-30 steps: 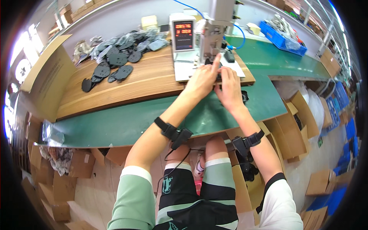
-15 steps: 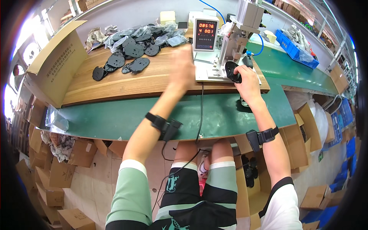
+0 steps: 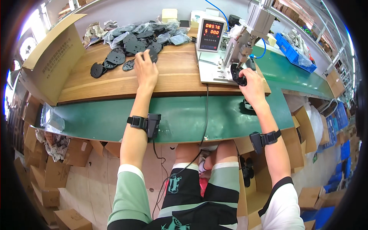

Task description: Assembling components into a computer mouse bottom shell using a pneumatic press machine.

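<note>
My right hand (image 3: 252, 83) grips a black, rounded plastic part (image 3: 238, 75) at the foot of a metal press (image 3: 240, 51), with the tool end of the press close above it. My left hand (image 3: 147, 73) reaches over the wooden board, its fingers apart and slightly curled beside a black oval plate (image 3: 128, 65). The hand partly covers that plate; whether the fingertips touch it I cannot tell. Several similar black plates (image 3: 116, 57) lie in a loose heap just beyond and to the left, some of them on plastic bags (image 3: 153, 31).
A display box (image 3: 210, 35) with red digits stands left of the press. On the left, an upright cardboard box (image 3: 53, 61) borders the wooden board (image 3: 172, 73). A blue crate (image 3: 295, 51) sits on the green bench at the right. A black cable (image 3: 207, 115) hangs over the front edge.
My left hand has moved left, from beside the display box to the black plates. My right hand stays at the press with the black part. The view has shifted slightly.
</note>
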`<state>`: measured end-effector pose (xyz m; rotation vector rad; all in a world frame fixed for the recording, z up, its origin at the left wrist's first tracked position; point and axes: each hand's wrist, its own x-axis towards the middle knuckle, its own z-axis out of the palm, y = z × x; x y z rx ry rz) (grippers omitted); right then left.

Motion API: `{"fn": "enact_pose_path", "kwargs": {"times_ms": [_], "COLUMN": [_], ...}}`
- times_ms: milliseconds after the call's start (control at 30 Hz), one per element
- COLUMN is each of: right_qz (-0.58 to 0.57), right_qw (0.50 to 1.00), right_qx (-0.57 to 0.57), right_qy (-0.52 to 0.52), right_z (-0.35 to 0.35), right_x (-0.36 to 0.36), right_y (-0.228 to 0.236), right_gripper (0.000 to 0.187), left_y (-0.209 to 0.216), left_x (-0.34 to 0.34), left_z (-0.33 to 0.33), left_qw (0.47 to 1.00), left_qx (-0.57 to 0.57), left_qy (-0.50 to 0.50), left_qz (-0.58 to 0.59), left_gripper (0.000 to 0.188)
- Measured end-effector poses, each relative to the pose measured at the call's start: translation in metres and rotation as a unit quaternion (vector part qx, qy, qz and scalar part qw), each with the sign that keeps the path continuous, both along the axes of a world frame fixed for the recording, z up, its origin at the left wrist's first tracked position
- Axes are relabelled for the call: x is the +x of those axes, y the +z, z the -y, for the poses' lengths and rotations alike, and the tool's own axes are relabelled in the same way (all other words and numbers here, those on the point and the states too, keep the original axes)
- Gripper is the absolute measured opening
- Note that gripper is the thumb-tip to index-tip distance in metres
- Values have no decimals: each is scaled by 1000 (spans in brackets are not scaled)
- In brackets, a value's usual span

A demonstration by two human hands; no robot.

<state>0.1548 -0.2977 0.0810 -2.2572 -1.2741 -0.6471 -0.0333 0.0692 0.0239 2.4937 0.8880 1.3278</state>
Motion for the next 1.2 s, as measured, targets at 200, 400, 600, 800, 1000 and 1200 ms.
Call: {"fn": "enact_pose_path", "kwargs": {"times_ms": [200,400,600,800,1000,1200], "right_qz": [17,19,7,-3,39,-81], "right_qw": [1000,1000,1000,986,989,985], "right_qx": [13,5,-28,164,133,124], "right_qy": [15,20,9,12,49,-90], "right_z": [1,-2,0,48,168,251], "right_x": [4,3,14,-56,-164,-218], "right_y": [-3,-1,17,15,-63,-138], "right_gripper": [29,34,27,26,42,46], "left_y": [13,2,-1,20,28,32], "left_x": [18,23,29,19,26,59], "left_z": [55,63,69,84,126,197], "left_qw": [970,956,958,943,907,880], "left_qx": [-11,23,48,-33,108,219], "left_qy": [-236,-292,-283,-329,-402,-420], "left_qz": [65,33,13,36,62,-33], "left_gripper": [74,44,31,37,52,50]}}
